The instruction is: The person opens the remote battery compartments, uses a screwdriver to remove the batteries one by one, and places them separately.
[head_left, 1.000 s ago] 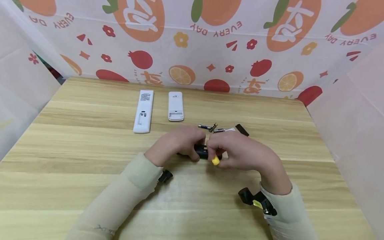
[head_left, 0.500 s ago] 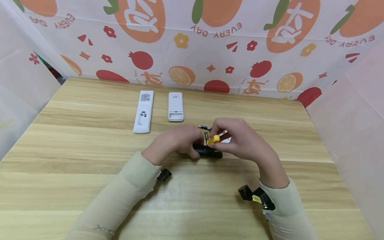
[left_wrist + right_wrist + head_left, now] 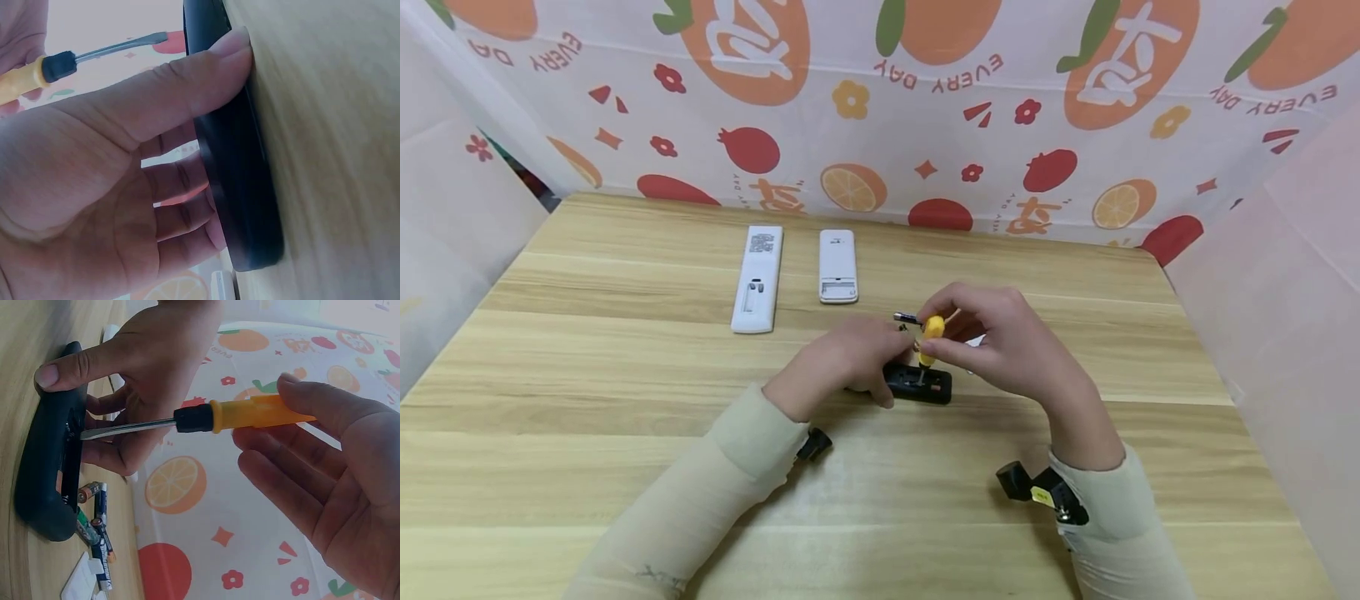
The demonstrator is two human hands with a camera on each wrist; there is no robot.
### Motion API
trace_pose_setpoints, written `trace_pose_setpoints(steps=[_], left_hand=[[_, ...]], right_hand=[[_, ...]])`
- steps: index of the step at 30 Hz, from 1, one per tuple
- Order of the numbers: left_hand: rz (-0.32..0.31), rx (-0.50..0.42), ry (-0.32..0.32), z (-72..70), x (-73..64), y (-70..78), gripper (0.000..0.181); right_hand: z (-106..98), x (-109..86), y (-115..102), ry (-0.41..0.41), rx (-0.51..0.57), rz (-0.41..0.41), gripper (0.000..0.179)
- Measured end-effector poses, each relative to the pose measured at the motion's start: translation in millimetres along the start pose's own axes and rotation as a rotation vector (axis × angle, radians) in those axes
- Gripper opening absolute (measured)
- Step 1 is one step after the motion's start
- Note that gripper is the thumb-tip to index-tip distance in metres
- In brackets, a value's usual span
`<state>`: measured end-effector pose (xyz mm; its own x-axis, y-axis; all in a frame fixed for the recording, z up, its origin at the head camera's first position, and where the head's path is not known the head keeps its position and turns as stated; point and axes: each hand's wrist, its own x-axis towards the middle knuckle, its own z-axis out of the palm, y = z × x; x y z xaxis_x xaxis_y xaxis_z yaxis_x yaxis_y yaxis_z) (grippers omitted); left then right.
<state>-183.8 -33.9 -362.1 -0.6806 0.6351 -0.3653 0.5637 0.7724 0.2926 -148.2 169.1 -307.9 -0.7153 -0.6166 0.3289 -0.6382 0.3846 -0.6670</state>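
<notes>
My left hand (image 3: 850, 354) grips a black remote control (image 3: 942, 396) by its sides, thumb on the near edge and fingers on the far one. The remote lies back up on the table with its battery compartment uncovered. In my right hand (image 3: 1011, 337) is a screwdriver (image 3: 932, 333), pinched by its yellow handle between thumb and fingers. Its flat steel tip points down at the compartment, right at the opening in the right wrist view. Something orange (image 3: 59, 481) shows inside the compartment. Loose batteries (image 3: 103, 506) lie just beyond the remote, partly hidden by my hands in the head view.
Two white remote controls, a long one (image 3: 756, 287) and a shorter one (image 3: 838, 258), lie back up with uncovered battery compartments at the back left. A white flat piece (image 3: 78, 578) lies by the batteries. A fruit-print curtain (image 3: 880, 125) hangs behind the wooden table (image 3: 880, 517).
The screwdriver came up out of the compartment, and a battery left it, now lying beyond the remote. The remote tilted away, then back to face up. The screwdriver now points down at the compartment again.
</notes>
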Motion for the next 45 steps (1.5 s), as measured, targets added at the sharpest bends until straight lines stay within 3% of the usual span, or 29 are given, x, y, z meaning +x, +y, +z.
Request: trace_pose_setpoints(steps=[9, 17, 20, 26, 31, 34, 37, 41, 45], left_hand=[[-0.008, -0.021, -0.014, -0.5, 1.7, 0.1, 0.054], [-0.023, -0.011, -0.032, -1.3, -0.2, 1.5, 0.1], [-0.014, -0.011, -0.018, -1.5, -0.3, 1.8, 0.095], [0.011, -0.036, 0.006, -1.2, 0.9, 0.4, 0.05], [0.049, -0.016, 0.038, -3.7, 2.1, -2.6, 0.037], [0.058, -0.023, 0.04, -7.2, 2.3, -4.6, 0.031], [0.075, -0.048, 0.032, -9.3, 1.6, -7.3, 0.026], [0.11, -0.096, 0.006, -10.0, 0.3, -12.0, 0.016], [0.14, -0.144, -0.033, -11.6, -0.9, -15.0, 0.01]], right_hand=[[3, 2.4, 2, -0.074, -0.003, 0.037, 0.022], [6, 1.0, 4, -0.14, 0.024, 0.087, 0.019], [6, 0.5, 3, -0.154, 0.03, 0.086, 0.019], [3, -1.0, 0, -0.262, 0.024, 0.046, 0.018], [-2, -2.4, -3, -0.333, -0.025, 0.008, 0.019], [-4, -2.9, -2, -0.31, -0.077, 0.001, 0.019], [-5, -3.3, -1, -0.261, -0.11, 0.044, 0.019], [-5, -3.4, 4, -0.146, -0.107, 0.095, 0.02], [-5, -3.6, 8, -0.041, -0.119, 0.083, 0.021]])
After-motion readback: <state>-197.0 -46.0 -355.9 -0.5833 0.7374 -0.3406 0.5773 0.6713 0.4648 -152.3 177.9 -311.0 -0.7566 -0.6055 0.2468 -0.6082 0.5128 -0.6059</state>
